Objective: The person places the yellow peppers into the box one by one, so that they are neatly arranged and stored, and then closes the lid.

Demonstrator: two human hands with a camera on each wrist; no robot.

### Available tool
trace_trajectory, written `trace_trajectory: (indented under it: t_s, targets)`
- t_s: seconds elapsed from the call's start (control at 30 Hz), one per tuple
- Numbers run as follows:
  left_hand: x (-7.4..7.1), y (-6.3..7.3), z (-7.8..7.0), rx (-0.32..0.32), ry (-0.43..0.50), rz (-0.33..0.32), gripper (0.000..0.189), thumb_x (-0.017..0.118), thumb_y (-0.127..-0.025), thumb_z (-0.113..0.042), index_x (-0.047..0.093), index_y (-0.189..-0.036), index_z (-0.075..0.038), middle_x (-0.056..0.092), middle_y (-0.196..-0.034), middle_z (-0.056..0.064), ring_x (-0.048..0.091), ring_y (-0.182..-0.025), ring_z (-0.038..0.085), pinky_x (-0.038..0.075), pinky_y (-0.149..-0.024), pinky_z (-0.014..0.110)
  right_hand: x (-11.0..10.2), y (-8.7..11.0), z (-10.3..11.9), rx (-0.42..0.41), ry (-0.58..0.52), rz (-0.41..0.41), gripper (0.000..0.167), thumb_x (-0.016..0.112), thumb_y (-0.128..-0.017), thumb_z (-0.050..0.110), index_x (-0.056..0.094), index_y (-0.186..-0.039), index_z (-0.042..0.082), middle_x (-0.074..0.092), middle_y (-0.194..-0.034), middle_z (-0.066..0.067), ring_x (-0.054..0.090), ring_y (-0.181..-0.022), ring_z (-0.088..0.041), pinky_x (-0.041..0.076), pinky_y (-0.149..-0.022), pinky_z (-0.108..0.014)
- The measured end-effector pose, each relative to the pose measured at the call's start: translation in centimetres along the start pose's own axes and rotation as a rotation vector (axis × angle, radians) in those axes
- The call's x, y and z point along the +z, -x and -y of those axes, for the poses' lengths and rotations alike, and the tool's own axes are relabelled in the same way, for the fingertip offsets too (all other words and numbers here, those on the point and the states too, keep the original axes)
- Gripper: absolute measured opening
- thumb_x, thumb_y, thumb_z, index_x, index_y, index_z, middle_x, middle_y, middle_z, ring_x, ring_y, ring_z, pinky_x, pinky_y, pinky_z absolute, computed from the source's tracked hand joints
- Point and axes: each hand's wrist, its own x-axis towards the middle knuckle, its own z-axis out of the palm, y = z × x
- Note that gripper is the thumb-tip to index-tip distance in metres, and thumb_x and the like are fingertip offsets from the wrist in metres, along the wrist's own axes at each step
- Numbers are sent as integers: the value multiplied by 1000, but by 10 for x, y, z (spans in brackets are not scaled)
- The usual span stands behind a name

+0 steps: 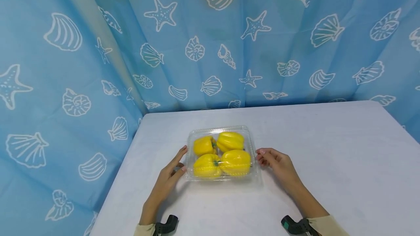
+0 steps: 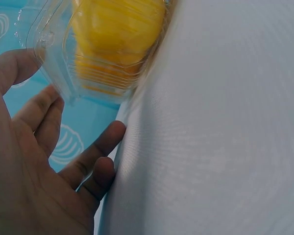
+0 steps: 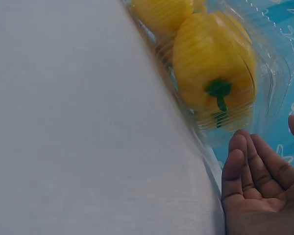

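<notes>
A clear plastic clamshell box [image 1: 216, 179] sits on the table with several yellow bell peppers [image 1: 235, 163] inside, lid down over them. At its left side is my left hand [image 1: 165, 179], fingers spread and fairly straight, thumb and fingertips right at the rim. The left wrist view shows the box's corner [image 2: 63, 81] against that thumb, while the lower fingers rest by the tabletop. My right hand [image 1: 277, 163] is at the right side, fingers loosely bent, fingertips close to the edge. A pepper's green stem [image 3: 218, 89] shows through the plastic in the right wrist view.
A white cloth covers the table [image 1: 328, 145]. Behind and to the left hangs a blue curtain [image 1: 183, 72] printed with white shells and starfish. Each wrist wears a black strap-on mount [image 1: 166, 225], with beige sleeves behind.
</notes>
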Motion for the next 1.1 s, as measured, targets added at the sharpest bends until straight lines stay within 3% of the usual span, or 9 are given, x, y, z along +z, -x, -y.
trace_trajectory:
  t_s: [0.4, 0.77, 1.1]
  targets:
    - [1, -1, 1, 10, -3, 5, 56, 55, -104, -23, 37, -156, -30, 33, -160, -12, 59, -101, 15, 50, -77, 30, -1, 19, 1, 60, -40, 11, 45, 58, -101, 41, 70, -113, 0, 70, -100, -12, 62, -86, -22, 53, -75, -27]
    - [1, 0, 0, 15, 4, 9, 56, 55, -104, -21, 37, -156, -30, 33, -160, -13, 59, -101, 15, 50, -79, 31, -1, 36, 4, 53, -105, 68, 39, 58, -103, 33, 69, -110, -3, 69, -96, -17, 62, -82, -23, 54, -74, -30]
    - [0, 1, 3, 39, 3, 5, 56, 55, -104, -24, 36, -157, -29, 32, -160, -11, 59, -102, 16, 50, -79, 31, 3, 43, 13, 65, -84, 217, 38, 59, -102, 29, 68, -103, -8, 69, -88, -17, 60, -74, -21, 52, -67, -29]
